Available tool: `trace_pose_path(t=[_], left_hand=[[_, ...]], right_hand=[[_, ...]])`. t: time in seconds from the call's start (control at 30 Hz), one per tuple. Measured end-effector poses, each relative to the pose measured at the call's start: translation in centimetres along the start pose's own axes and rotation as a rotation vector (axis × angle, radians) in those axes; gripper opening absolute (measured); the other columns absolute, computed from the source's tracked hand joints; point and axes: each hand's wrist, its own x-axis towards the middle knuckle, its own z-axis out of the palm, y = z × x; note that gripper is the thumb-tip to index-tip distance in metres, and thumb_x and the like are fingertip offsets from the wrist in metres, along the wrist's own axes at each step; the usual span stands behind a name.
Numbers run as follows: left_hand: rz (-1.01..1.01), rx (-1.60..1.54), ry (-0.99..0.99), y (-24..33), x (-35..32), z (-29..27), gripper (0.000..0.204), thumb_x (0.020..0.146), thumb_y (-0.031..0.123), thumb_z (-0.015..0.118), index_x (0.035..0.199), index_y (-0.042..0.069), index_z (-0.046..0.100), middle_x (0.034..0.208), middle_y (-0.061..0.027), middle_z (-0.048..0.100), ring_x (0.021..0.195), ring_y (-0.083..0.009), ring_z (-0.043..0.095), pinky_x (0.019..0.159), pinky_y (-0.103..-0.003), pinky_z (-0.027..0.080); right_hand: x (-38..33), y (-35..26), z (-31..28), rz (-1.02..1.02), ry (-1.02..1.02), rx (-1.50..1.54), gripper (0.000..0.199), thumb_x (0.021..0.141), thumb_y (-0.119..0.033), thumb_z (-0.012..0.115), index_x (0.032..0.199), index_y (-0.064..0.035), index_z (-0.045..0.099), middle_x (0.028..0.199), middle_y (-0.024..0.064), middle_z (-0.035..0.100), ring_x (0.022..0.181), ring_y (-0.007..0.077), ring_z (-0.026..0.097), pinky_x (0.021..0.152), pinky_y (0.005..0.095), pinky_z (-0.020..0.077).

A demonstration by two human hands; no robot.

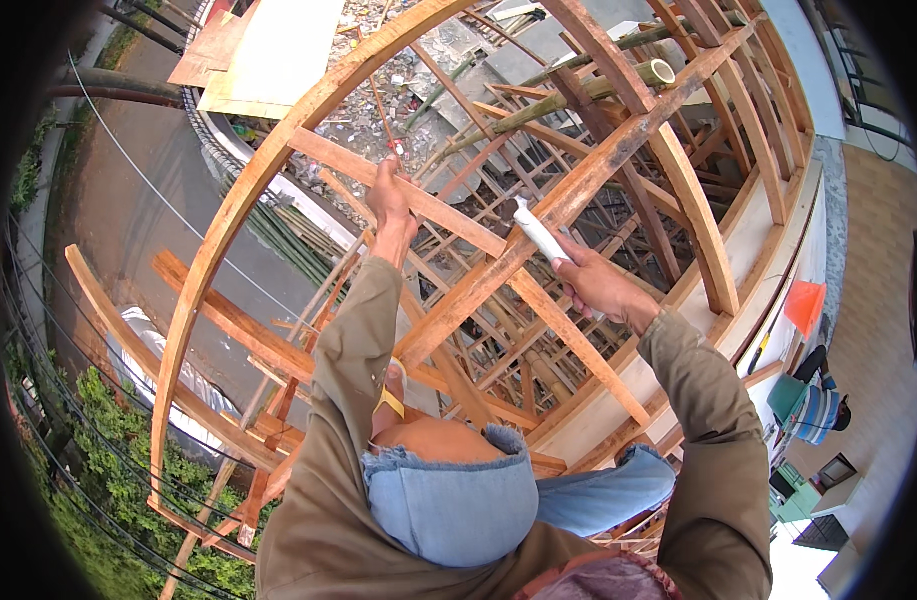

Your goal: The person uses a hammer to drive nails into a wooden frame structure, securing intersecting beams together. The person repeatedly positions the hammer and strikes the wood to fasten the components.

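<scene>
My left hand [390, 208] is closed around a reddish wooden batten [443, 213] that runs from the outer beam [218, 240] toward the middle of the frame. In my right hand [606, 284] is a hammer [540, 232] with a white handle. Its dark head lies close to where the batten's inner end meets a long rough timber [578, 190]. Whether the head touches the wood, I cannot tell. From that same joint, another batten [578, 345] slants down to the right. My left hand's palm side is hidden.
Openings between the timbers drop to a lattice of props and rubble. A bamboo pole [578, 95] crosses at the upper right. Plywood [278, 55] lies at the upper left, above a road [128, 200]. Wires hang at left. Another person [818, 412] is at the far right.
</scene>
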Motion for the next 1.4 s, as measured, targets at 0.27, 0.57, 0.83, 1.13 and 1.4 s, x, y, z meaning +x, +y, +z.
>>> trace_pose_path(t=[0.27,0.57,0.83,1.13,1.4], left_hand=[[0.017,0.001,0.041,0.4,-0.7,0.3,0.031,0.091,0.032,0.071,0.096,0.006,0.055,0.075,-0.0058,0.052,0.066,-0.0198,0.058,0.066,-0.036,0.053],[-0.014,0.011,0.040,0.0,-0.3,0.0,0.037,0.091,0.034,0.071,0.108,0.004,0.057,0.080,-0.0062,0.053,0.068,-0.0203,0.058,0.065,-0.036,0.052],[0.005,0.040,0.098,-1.5,0.9,-0.7,0.032,0.091,0.029,0.072,0.103,0.001,0.061,0.081,-0.0068,0.059,0.067,-0.0196,0.061,0.063,-0.038,0.052],[-0.121,0.034,-0.004,-2.7,2.3,-2.0,0.036,0.090,0.033,0.075,0.106,0.002,0.064,0.087,-0.0086,0.066,0.073,-0.0224,0.062,0.068,-0.037,0.050],[0.013,0.378,0.227,-1.8,1.4,-0.6,0.048,0.087,0.046,0.076,0.096,-0.001,0.069,0.085,-0.0164,0.070,0.074,-0.0289,0.066,0.068,-0.044,0.050]], right_hand=[[-0.3,0.7,1.0,-0.020,0.114,0.036,0.062,0.109,-0.026,0.043,0.166,-0.0234,0.018,0.081,0.0015,0.052,0.059,0.0104,0.050,0.050,0.0298,0.0470],[-0.1,1.2,1.9,0.028,-0.080,0.119,0.062,0.110,-0.027,0.040,0.166,-0.0253,0.015,0.078,-0.0007,0.043,0.060,0.0081,0.044,0.049,0.0284,0.0462],[1.0,-5.0,2.9,-0.588,0.345,-0.597,0.061,0.103,-0.018,0.054,0.161,-0.0211,0.034,0.102,0.0261,0.072,0.082,0.0397,0.072,0.073,0.0452,0.0561],[3.6,-18.5,16.0,-1.210,0.285,-1.480,0.055,0.103,-0.023,0.051,0.156,-0.0344,0.042,0.096,0.0196,0.067,0.072,0.0327,0.073,0.067,0.0499,0.0608],[8.4,-22.0,17.2,-0.731,0.371,-1.683,0.056,0.105,-0.022,0.047,0.160,-0.0215,0.036,0.092,0.0115,0.067,0.075,0.0249,0.072,0.062,0.0410,0.0596]])
